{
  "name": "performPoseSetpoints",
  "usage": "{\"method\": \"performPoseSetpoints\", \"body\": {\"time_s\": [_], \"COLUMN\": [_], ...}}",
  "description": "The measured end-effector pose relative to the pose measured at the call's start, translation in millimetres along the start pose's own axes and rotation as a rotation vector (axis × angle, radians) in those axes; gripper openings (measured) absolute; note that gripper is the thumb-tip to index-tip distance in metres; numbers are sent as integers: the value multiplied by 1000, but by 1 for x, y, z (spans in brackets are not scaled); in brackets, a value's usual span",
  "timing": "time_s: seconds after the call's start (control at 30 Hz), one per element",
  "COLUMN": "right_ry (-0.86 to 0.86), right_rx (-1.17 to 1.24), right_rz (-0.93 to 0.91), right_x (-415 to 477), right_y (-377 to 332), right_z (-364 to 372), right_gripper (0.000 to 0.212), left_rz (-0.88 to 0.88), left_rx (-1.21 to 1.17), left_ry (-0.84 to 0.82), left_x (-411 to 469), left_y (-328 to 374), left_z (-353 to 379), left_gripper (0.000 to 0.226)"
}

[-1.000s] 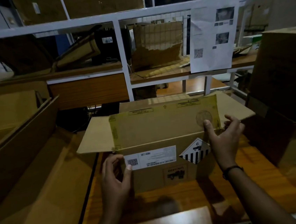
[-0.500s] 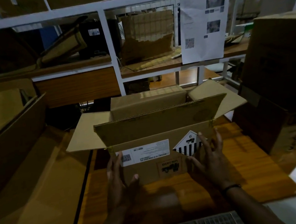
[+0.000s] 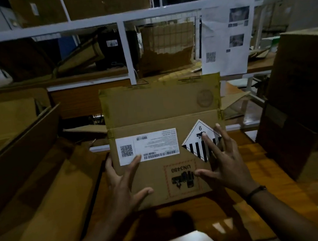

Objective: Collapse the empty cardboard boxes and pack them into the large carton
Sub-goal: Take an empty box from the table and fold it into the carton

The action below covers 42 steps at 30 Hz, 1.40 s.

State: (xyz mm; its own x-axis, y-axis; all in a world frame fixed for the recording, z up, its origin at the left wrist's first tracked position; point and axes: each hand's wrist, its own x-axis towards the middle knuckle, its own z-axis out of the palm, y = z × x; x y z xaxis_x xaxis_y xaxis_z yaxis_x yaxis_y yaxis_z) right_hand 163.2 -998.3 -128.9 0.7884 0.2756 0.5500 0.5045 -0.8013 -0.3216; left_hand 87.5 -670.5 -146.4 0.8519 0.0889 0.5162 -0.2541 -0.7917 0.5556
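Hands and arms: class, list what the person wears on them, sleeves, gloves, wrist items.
The left hand and right hand are ungloved, no rings showing. Both forearms are bare, no sleeves in view. A thin dark band circles the right wrist; the left wrist carries nothing.

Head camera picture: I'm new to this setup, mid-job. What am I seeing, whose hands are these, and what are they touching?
There is no robot here. One camera on a person's head looks forward and down, so the bare arms at the bottom are that person's own. The left hand and right hand both rest spread fingers on the near face of a cardboard box above the wooden table; neither visibly curls round it. Its white shipping label and diamond hazard label read upside down. A large carton lies to the left, a tall box stands on the right, a white rack behind.
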Motion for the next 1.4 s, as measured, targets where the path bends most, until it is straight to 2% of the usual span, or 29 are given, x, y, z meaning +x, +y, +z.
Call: {"method": "performPoseSetpoints", "body": {"time_s": [0.3, 0.47, 0.63, 0.8, 0.93, 1.2, 1.4], "right_ry": [26, 153, 256, 347, 403, 431, 429], "right_rx": [-14, -46, -67, -41, -56, 4, 9], "right_rz": [-66, -153, -187, -251, -329, -355, -380], "right_x": [29, 63, 105, 145, 167, 182, 184], "right_y": [-22, -44, -67, -87, -110, -186, -272], "right_z": [-29, -69, -98, -127, -143, -132, -97], "right_gripper": [113, 113, 115, 113, 113, 116, 115], "left_rz": [56, 121, 140, 215, 205, 213, 188], "left_rx": [111, 146, 199, 236, 258, 332, 401], "left_ry": [-19, 62, 136, 196, 241, 274, 305], "left_x": [29, 62, 103, 130, 136, 122, 95], "left_y": [24, 50, 80, 107, 116, 97, 39], "left_z": [-61, -108, -153, -197, -231, -313, -385], "left_gripper": [117, 106, 112, 108, 110, 108, 110]}}
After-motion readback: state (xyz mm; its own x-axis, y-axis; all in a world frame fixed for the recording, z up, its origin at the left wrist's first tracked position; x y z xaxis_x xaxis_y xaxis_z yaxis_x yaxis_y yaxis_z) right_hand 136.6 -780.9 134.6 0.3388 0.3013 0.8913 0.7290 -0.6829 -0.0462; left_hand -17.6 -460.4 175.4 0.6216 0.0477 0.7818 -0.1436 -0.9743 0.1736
